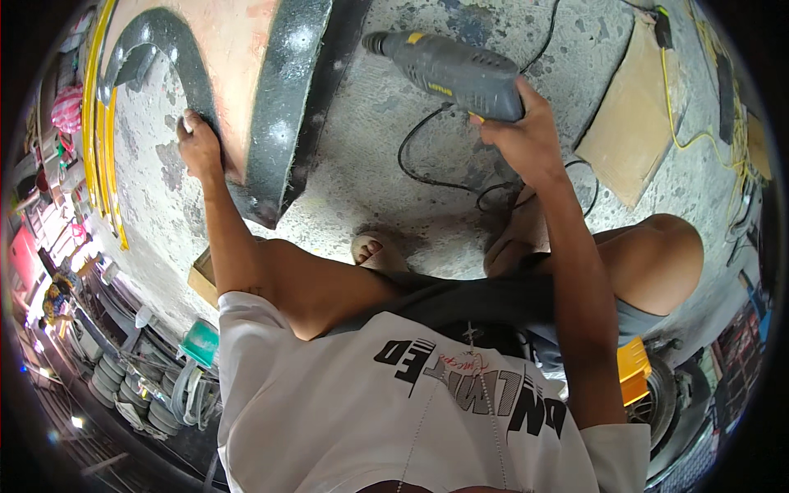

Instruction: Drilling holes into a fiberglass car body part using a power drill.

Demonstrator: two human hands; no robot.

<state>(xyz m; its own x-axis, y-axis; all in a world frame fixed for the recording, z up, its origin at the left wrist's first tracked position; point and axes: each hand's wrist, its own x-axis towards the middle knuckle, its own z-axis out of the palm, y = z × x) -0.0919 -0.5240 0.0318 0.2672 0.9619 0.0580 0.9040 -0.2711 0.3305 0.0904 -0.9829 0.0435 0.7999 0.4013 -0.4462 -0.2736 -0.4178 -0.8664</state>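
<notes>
My right hand (526, 140) grips a grey power tool (448, 74) with yellow details by its rear end, held above the concrete floor, its nose pointing left; a black cord runs below it. My left hand (200, 144) grips the inner edge of the dark, curved border on a large panel (226, 74), which has a pale pinkish middle and a wide, rough-edged dark side strip (275, 123). The panel lies at the upper left, its right edge close to the tool's nose. My bent legs and sandalled feet are below.
Yellow strips (111, 189) stand left of the panel. A cardboard sheet (625, 107) lies at right beside cords (690, 144). A wooden piece (205, 279) is by my left leg. A green container (200, 341), stacked wheels (123, 386) and a yellow object (630, 368) with a wheel sit around me.
</notes>
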